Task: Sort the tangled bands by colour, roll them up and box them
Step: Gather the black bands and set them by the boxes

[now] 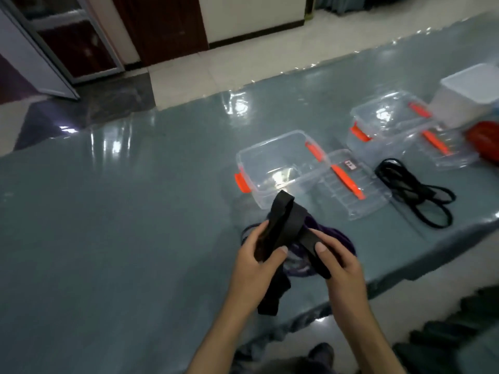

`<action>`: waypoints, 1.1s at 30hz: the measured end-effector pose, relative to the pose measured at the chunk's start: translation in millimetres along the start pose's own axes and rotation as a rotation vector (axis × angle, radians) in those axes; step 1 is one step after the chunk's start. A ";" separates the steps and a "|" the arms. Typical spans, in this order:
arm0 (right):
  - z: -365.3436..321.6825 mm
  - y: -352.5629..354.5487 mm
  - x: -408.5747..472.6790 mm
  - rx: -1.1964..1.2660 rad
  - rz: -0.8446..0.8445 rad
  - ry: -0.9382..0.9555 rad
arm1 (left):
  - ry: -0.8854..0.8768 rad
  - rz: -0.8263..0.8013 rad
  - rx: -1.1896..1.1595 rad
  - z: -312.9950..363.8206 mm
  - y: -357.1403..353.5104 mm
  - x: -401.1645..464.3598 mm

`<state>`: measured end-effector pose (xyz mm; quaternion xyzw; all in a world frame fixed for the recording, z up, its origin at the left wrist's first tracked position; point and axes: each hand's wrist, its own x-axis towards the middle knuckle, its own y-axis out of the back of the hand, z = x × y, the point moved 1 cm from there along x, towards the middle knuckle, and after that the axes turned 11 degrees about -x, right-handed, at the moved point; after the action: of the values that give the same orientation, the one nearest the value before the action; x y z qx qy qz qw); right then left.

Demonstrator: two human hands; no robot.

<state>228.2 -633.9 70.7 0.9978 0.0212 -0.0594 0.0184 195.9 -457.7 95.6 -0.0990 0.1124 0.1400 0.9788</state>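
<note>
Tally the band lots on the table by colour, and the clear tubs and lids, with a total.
Black bands: 2 lots, the wide black band held in both hands and the thin black bands lying loose
Purple bands: 1 pile
Red bundle: 1
Clear tubs: 2
Clear lids: 2
Total: 8

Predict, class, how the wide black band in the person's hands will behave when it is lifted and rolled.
Probably floppy: the wide black band folds over between the left hand and right hand, and its loose end hangs below the table edge. It looks light, since thumbs and fingers alone hold it. A finished roll may spring open unless held.
</note>
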 end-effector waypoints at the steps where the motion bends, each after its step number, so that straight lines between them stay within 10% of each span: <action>1: -4.2 23.3 6.4 0.008 -0.006 0.011 | -0.005 0.007 -0.022 0.9 -23.3 2.9; 15: -20.9 254.8 86.1 0.037 0.164 0.040 | 0.152 -0.071 -0.207 -18.7 -281.6 65.2; 33: -54.6 399.5 310.8 -0.140 -0.034 0.037 | 0.124 0.001 -0.135 -49.3 -446.3 250.8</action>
<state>560.7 -1018.1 101.4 0.9945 0.0428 -0.0397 0.0865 553.3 -825.8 58.9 -0.1729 0.1633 0.1415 0.9609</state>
